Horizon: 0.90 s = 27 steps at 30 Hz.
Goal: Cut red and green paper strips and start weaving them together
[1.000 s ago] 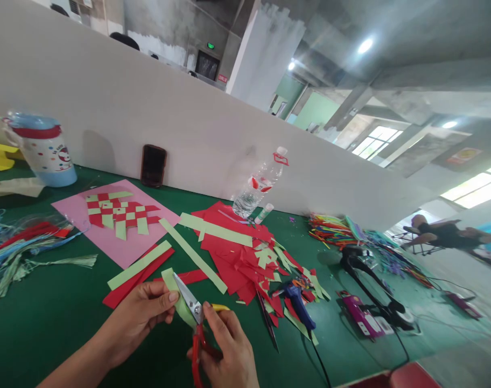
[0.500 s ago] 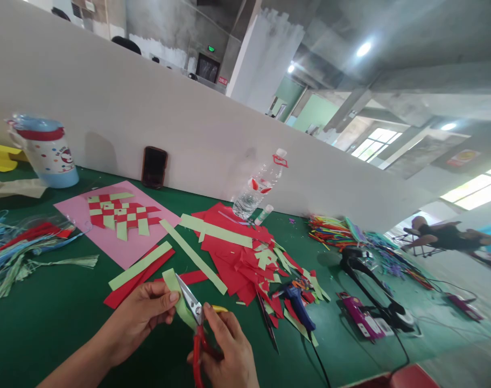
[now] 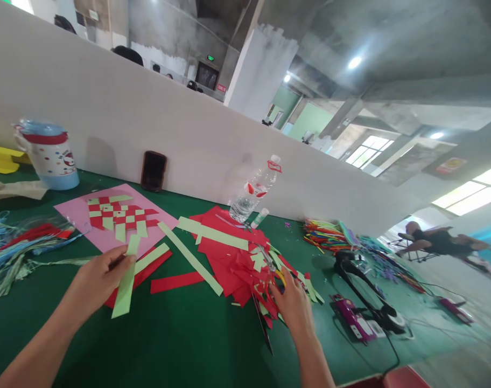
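Pinched between thumb and fingers of my left hand is a light green paper strip, hanging at a slant over the table. My right hand is over the pile of red paper, its fingers at the handles of the scissors; the blades point away, among the scraps. Left of the pile, a woven red and green paper piece lies on a pink sheet. Near it are another green strip, a red strip and a long green strip.
A water bottle and glue stick stand behind the pile. A phone leans on the partition; a cup stands left. Tassels lie left. A black stand and purple box are right. A person reclines far right.
My right hand has carried the scissors right, from the green strip to the paper pile. My left hand has moved left with the strip, which is now apart from the blades.
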Each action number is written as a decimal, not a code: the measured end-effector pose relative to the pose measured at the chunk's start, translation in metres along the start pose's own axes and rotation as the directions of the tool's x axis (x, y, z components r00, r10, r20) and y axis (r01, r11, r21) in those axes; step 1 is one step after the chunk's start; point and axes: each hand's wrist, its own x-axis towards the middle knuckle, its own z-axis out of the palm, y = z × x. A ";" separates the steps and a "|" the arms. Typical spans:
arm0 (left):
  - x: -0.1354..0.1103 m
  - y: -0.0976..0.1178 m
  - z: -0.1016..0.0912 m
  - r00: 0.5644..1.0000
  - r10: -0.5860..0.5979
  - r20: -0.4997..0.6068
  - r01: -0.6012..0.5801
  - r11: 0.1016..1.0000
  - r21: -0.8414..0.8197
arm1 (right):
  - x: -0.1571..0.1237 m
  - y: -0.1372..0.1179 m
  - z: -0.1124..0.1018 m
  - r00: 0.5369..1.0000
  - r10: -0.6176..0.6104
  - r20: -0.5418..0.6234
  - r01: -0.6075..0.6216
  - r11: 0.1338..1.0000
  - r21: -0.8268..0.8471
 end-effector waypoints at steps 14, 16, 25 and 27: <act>0.002 -0.011 0.020 0.938 0.340 -0.073 -0.253 0.810 0.529 | 0.002 -0.080 -0.010 0.934 -0.353 -0.049 0.356 0.927 0.118; -0.003 -0.014 0.034 0.917 0.398 -0.023 -0.331 0.794 0.510 | -0.008 -0.123 0.003 0.881 -0.472 -0.042 0.470 0.861 0.194; -0.012 -0.029 0.060 0.786 0.608 0.114 -0.586 0.673 0.452 | -0.021 -0.202 0.046 0.876 -0.482 0.002 0.435 0.792 0.429; -0.013 -0.033 0.063 0.761 0.638 0.118 -0.615 0.650 0.447 | -0.021 -0.198 0.046 0.883 -0.469 0.022 0.394 0.766 0.508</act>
